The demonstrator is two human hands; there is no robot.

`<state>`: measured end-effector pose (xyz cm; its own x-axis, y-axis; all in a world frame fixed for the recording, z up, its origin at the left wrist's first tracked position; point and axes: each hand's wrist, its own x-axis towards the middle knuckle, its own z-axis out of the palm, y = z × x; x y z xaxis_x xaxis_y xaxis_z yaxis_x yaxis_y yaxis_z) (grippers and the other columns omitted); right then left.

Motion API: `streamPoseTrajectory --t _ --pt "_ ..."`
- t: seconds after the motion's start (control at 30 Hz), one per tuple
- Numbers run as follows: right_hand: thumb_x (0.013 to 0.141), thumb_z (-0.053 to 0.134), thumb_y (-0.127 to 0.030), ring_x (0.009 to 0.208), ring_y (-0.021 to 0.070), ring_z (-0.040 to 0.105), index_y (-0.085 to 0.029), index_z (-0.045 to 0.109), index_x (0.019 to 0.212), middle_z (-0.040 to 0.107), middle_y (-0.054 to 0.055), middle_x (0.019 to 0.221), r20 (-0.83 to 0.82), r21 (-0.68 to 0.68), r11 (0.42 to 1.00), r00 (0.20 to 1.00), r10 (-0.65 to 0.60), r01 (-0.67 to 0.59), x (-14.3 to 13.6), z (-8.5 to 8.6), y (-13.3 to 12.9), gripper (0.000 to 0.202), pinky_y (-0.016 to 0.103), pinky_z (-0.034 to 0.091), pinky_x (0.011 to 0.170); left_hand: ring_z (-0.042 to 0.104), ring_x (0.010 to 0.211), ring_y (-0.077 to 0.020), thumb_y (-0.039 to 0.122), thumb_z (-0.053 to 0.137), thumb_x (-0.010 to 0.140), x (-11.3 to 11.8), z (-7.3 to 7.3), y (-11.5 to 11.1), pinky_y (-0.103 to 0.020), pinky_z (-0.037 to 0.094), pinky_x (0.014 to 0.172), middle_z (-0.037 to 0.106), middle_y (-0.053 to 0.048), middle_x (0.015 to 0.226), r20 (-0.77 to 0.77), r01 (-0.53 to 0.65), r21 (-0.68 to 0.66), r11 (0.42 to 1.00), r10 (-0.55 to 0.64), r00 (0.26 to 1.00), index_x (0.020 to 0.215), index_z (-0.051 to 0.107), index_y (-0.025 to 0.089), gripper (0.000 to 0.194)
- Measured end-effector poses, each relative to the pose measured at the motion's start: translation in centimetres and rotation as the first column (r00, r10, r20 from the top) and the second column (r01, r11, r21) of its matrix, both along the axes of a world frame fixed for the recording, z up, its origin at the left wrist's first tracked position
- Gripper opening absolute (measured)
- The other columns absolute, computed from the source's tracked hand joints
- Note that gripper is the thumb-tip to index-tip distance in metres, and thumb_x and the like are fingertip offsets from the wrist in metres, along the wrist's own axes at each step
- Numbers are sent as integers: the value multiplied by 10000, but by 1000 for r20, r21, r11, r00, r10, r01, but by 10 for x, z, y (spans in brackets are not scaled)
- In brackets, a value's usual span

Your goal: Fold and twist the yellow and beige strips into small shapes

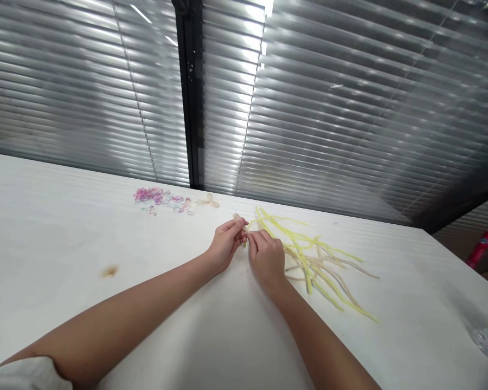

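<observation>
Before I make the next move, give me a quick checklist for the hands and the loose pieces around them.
1. Left hand pinching the beige piece: ok.
2. Right hand close beside the left: ok.
3. Right fingertips' hold: cannot tell; what they pinch is mostly hidden.
4. Yellow strands separate from the beige strands: not ok; they cross and overlap on the table.
5. Looped beige piece apart from the hands: ok.
6. Colored bands in one tidy pile: not ok; some lie scattered.
</observation>
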<state>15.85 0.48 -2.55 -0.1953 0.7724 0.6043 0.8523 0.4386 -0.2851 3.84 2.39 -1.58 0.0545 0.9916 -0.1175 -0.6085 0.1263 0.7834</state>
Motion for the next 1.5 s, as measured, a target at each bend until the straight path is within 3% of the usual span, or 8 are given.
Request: streamPoseTrajectory --t 0.33,0.57,0.67,0.8,1.0,1.13,1.23,1.5 --pt "943 418 -225 761 155 562 -180 640 872 637 33 846 -209 -106 991 976 59 -83 5 4 2 237 271 352 681 516 662 -75 282 812 646 0 -3 -2 -231 426 711 641 -16 753 -147 140 77 987 -128 981 919 730 135 322" --pt "867 505 -207 833 180 589 -184 624 1087 649 63 999 -191 -127 986 978 84 -109 11 19 6 251 288 416 702 489 586 -66 358 780 675 2 -4 1 -237 411 632 603 -12 739 -136 72 61 996 -63 989 907 728 128 330" --pt "841 513 -191 937 208 592 -195 602 1166 634 88 1096 -84 -145 985 993 79 -90 32 39 13 338 311 437 760 516 570 -63 431 755 690 2 -1 1 -240 419 613 591 -15 810 -77 21 15 1000 -20 997 932 709 136 385" --pt "789 538 -198 799 175 599 -231 682 990 664 47 1043 -79 -246 969 996 -49 28 89 64 27 249 303 443 734 525 551 -73 534 666 746 1 2 0 -256 437 621 556 -9 786 -42 19 -3 1000 -19 999 968 684 123 468" --pt "689 552 -152 728 155 595 -240 741 804 704 30 911 77 -515 822 968 -238 243 170 71 31 238 271 435 696 527 556 -84 602 564 792 -1 -2 2 -266 448 640 541 -11 797 -50 33 25 999 -32 998 971 689 119 530" --pt "567 602 -94 694 142 624 -225 761 737 709 36 877 112 -709 646 950 -291 282 194 66 26 267 230 441 625 531 563 -88 611 552 795 0 -2 2 -272 447 647 540 -15 801 -66 47 31 998 -45 997 983 695 114 550" --pt "545 635 -113 633 137 619 -234 764 733 711 30 838 113 -751 600 949 -293 275 204 61 25 259 229 436 553 527 559 -89 606 569 785 0 -1 1 -272 442 641 537 -14 784 -69 58 31 998 -56 996 973 699 107 549" --pt "552 653 -145 508 119 557 -227 723 571 677 6 591 105 -683 690 967 -231 239 207 50 28 110 220 400 493 532 559 -94 610 583 771 -1 -1 1 -274 427 627 544 -11 748 -79 72 60 996 -67 995 905 702 113 528"
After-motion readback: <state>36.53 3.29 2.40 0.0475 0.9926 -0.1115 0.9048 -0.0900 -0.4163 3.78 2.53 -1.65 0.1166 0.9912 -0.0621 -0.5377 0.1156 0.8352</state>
